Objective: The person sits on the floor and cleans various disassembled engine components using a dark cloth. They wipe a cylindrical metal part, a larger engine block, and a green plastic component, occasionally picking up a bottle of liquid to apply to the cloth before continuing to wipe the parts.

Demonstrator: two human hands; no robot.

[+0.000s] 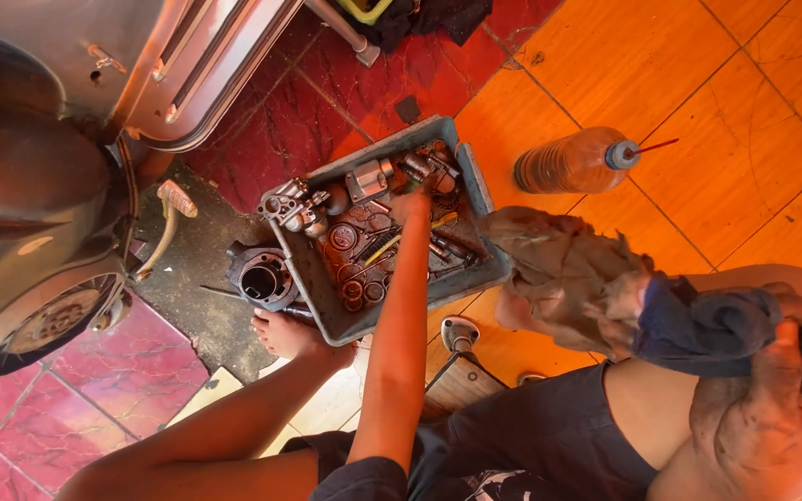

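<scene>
My left hand [410,204] reaches down into a grey plastic tray [485,190] full of small greasy engine parts: rings, bolts, a carburettor-like piece and a yellow-handled tool [384,247]. Its fingertips rest among the parts at the tray's far side; whether they pinch anything is unclear. My right hand [777,399], dark with grease, is at the lower right, closed on a dirty rag [605,283] of brown and dark blue cloth that drapes over my knee. My bare foot [288,336] sits beside the tray's near left corner.
A scooter body and wheel [48,320] fill the left. A dark engine cylinder [262,278] lies on the floor against the tray. A plastic bottle [573,162] lies on the orange tiles to the right. A small metal part [459,332] sits below the tray.
</scene>
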